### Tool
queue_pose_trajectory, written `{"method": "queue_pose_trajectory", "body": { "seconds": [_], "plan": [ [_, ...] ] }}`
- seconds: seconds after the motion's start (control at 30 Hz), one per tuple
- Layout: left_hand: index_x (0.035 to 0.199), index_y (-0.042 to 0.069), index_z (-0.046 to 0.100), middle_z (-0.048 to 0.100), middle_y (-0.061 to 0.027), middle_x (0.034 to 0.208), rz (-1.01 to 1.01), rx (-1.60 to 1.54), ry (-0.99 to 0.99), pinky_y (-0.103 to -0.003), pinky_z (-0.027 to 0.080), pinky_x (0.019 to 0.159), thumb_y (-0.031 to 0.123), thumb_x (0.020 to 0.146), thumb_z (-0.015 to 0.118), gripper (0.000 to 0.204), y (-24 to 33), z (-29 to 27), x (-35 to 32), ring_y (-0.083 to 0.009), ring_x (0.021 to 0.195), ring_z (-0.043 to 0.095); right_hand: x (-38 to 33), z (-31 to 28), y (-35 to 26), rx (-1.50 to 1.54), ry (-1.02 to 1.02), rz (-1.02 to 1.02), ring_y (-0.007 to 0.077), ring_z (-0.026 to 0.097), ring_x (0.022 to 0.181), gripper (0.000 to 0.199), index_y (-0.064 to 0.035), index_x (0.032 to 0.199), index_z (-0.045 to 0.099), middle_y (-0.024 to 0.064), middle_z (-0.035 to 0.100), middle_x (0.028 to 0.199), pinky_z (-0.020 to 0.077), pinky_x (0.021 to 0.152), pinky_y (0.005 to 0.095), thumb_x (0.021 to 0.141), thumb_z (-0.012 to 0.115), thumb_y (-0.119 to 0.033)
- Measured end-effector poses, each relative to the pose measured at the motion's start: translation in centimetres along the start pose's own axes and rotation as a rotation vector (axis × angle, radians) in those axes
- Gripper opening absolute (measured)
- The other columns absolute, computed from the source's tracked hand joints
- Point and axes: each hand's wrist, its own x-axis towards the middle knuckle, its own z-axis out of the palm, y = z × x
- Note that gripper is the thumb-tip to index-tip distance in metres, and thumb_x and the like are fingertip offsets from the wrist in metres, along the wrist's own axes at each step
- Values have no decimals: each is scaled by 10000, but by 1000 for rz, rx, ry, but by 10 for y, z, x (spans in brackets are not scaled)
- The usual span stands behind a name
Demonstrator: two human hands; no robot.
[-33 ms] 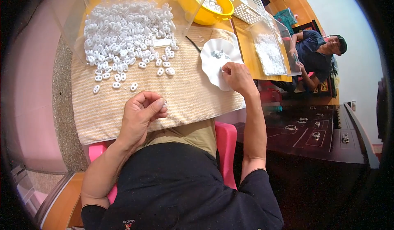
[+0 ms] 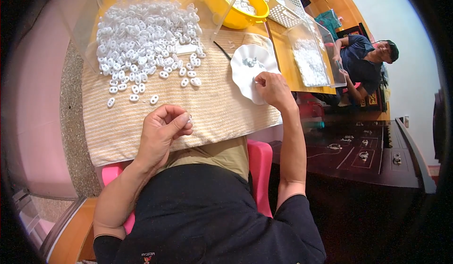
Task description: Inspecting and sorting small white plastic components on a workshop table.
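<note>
The left hand (image 2: 163,129) pinches a small white piece (image 2: 189,119), the right hand (image 2: 272,88) closes fingertips over the scalloped dish (image 2: 245,73); a slip could drop either.

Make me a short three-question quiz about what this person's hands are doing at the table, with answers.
1. True or false: the left hand pinches a small white piece in its fingertips.
2. Where does the right hand rest? A) on the yellow bowl B) at the white scalloped dish C) on the white basket
3. What lies heaped on the striped cloth ahead of the left hand?

Key: 1 true; 2 B; 3 a pile of small white plastic pieces.
</note>
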Motion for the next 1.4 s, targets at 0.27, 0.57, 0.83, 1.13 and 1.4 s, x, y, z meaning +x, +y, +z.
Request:
{"method": "queue_pose_trajectory", "body": {
  "seconds": [0.27,0.57,0.83,1.13,1.4],
  "plan": [
    [1034,3,641,661,-60,845,26,-19,7,-245,568,717,55,897,652,147,-2,-1,0,-112,756,646,-8,4,-6,-4,51,-65,396,641,876,207,-15,887,702,239,659,894,495,816,439,803,544,-120],
    [1056,-18,647,669,-76,880,-12,13,-18,-254,563,761,41,898,641,169,-3,-1,0,-120,794,651,-14,12,5,88,61,-108,394,624,913,154,-7,920,658,216,656,951,490,821,436,842,565,-101],
    [1069,-36,635,661,-81,894,-47,65,-36,-260,552,776,62,908,632,189,-1,0,-3,-126,807,644,-27,13,-14,664,74,23,114,595,682,132,10,969,652,54,647,767,482,621,253,866,669,-71],
    [1084,-3,631,661,-47,899,-95,99,-122,-264,546,758,163,925,643,230,-4,5,-4,-107,804,635,-58,26,-114,1368,-173,-142,108,578,757,105,22,879,647,62,614,881,458,668,235,803,630,93],
    [1024,-8,654,668,-51,874,-67,-4,-121,-248,539,724,179,936,635,208,-1,3,-5,-101,771,624,-57,38,-131,1363,-192,-204,129,593,787,90,27,886,651,75,616,881,465,688,262,805,658,66]
  ]
}}
